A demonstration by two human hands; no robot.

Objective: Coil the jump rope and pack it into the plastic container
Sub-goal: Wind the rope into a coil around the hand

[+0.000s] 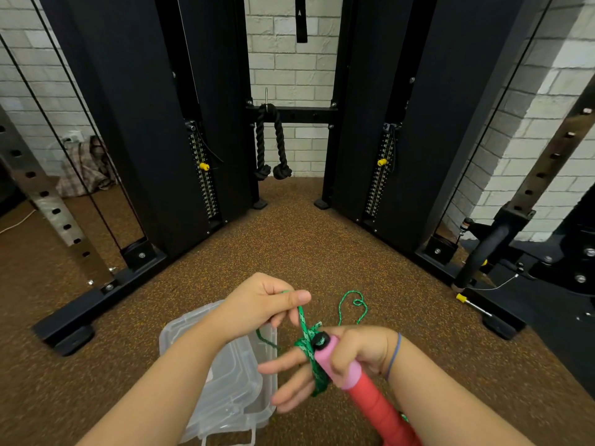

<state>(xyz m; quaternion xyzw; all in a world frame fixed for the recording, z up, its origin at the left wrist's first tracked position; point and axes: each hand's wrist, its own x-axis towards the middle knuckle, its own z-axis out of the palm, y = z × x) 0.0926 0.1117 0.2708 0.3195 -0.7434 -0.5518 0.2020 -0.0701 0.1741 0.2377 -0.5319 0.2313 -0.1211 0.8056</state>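
I see the left hand [267, 304] pinching the jump rope's green cord [303, 318] between thumb and curled fingers, just above the right hand [354, 352]. Right hand grips the pink-and-red handle [363, 391]; two of its fingers [283, 365] stick out straight with cord turns wrapped round them. A loose cord loop lies on the brown floor [289, 239] beyond. The clear plastic container [231, 381] sits on the floor under the left forearm, no rope visible inside.

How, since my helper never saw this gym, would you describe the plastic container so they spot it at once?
From the black cable machine by the brick wall, come forward over the brown speckled floor. The plastic container lies there under the left arm. It is the only clear, see-through box.
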